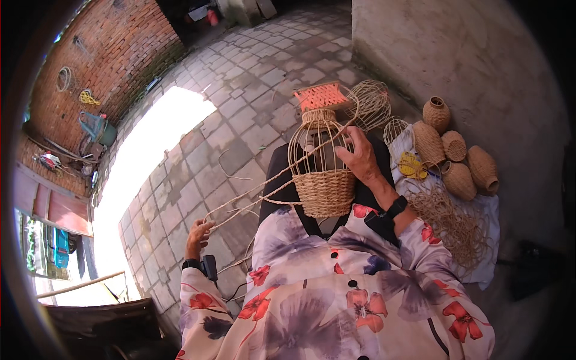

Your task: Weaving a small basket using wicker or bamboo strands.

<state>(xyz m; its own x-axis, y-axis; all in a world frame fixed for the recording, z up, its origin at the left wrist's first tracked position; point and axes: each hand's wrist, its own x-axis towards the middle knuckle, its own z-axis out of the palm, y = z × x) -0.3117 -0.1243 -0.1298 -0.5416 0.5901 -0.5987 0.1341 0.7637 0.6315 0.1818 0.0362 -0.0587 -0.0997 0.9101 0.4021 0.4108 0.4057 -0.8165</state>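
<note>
On my lap lies a partly woven basket (326, 195), its lower end densely woven, bare ribs (300, 150) along the middle and a narrow woven neck at the far end. My right hand (359, 155) is at its right side, fingers curled around a rib and a strand near the neck. Out to the left, my left hand (198, 237) is closed on long weaving strands (243, 207) that stretch across to the basket. A stool with an orange woven seat (321, 96) stands just beyond the neck.
Several finished woven vases (429, 144) and a heap of loose strands (450, 222) lie on a white cloth (489, 240) at the right. Open wire-like frames (369, 102) sit behind the basket. A brick wall (120, 48) rises at far left, a plaster wall (462, 54) at right.
</note>
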